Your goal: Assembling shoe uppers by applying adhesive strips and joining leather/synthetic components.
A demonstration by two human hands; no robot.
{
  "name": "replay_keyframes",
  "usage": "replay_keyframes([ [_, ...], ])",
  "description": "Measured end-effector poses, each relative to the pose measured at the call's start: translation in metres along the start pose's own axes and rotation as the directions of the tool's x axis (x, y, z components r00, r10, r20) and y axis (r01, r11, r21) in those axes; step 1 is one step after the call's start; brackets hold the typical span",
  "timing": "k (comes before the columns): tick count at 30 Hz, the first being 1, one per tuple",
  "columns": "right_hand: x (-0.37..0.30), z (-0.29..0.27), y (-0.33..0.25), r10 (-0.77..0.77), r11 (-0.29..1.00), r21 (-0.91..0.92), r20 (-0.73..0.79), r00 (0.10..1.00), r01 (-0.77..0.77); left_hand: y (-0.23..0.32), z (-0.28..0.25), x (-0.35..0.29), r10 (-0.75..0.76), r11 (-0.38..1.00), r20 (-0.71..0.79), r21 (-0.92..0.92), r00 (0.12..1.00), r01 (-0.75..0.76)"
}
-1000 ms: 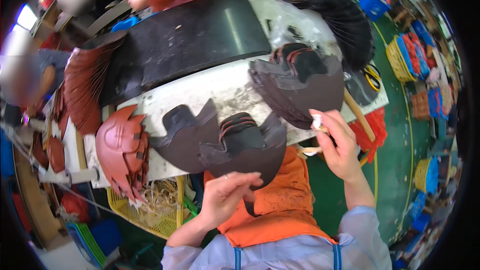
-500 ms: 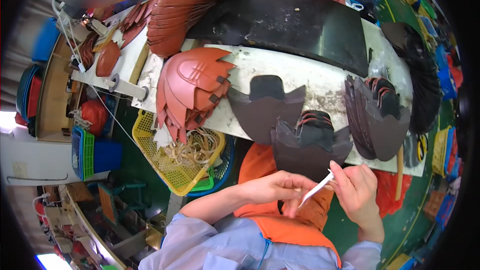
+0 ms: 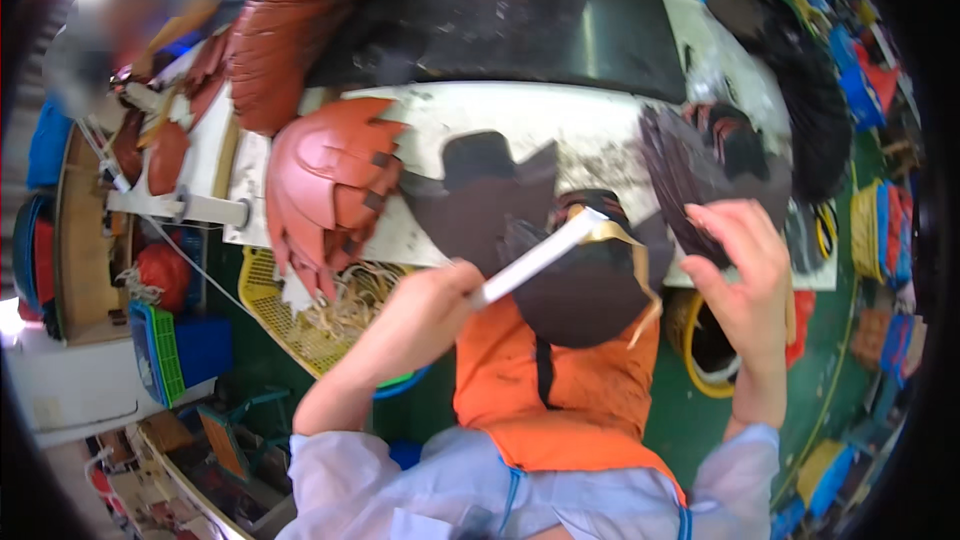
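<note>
My left hand (image 3: 430, 315) is closed on one end of a white strip (image 3: 540, 258), which slants up and to the right. From the strip's far end a thin tan ribbon (image 3: 643, 275) hangs in a curl. Behind the strip lies a dark brown, shaped flat piece (image 3: 580, 300) at the table's near edge, partly covered by it. My right hand (image 3: 745, 265) has thumb and fingers apart, in front of a fanned stack of dark pieces (image 3: 680, 185), and I see nothing in it. Another dark piece with a black tab (image 3: 475, 190) lies to the left.
Overlapping reddish-brown scalloped pieces (image 3: 325, 175) lie on the white table (image 3: 595, 155), with a black board (image 3: 500, 30) behind. A yellow basket (image 3: 265, 290) of tan strips stands at the left, a round yellow-rimmed bin (image 3: 685, 340) below right. Someone works at the far left.
My hands have moved apart: the left, with the white strip, went left and up; the right went up and right, off the strip. The tan ribbon now hangs in view. The view has shifted.
</note>
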State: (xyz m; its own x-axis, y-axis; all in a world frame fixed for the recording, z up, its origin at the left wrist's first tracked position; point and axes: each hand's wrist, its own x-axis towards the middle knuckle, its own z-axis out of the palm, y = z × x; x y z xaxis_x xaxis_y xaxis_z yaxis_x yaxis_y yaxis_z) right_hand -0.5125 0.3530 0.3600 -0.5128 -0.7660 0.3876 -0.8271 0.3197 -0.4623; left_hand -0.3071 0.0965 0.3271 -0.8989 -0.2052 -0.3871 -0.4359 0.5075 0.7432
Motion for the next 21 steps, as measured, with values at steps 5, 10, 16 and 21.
replay_keyframes([
  [5,0.053,0.048,-0.005,-0.279,0.908,0.358,0.124,0.952,0.219,0.016,-0.003,0.012,0.335,0.872,-0.086,0.405,0.938,-0.274],
  [10,0.072,0.047,-0.005,-0.123,0.803,0.347,0.892,0.435,-0.485,0.02,-0.01,0.004,0.292,0.902,-0.203,0.385,0.935,-0.198],
  [16,0.037,0.064,0.028,-0.219,0.689,0.585,0.73,0.647,-0.427,-0.02,-0.026,0.009,-0.04,0.932,0.074,-0.356,0.996,0.063],
  [21,0.038,0.058,0.028,-0.168,0.587,0.544,0.806,0.567,-0.599,-0.037,-0.03,0.01,-0.095,0.873,0.188,-0.457,0.977,0.173],
])
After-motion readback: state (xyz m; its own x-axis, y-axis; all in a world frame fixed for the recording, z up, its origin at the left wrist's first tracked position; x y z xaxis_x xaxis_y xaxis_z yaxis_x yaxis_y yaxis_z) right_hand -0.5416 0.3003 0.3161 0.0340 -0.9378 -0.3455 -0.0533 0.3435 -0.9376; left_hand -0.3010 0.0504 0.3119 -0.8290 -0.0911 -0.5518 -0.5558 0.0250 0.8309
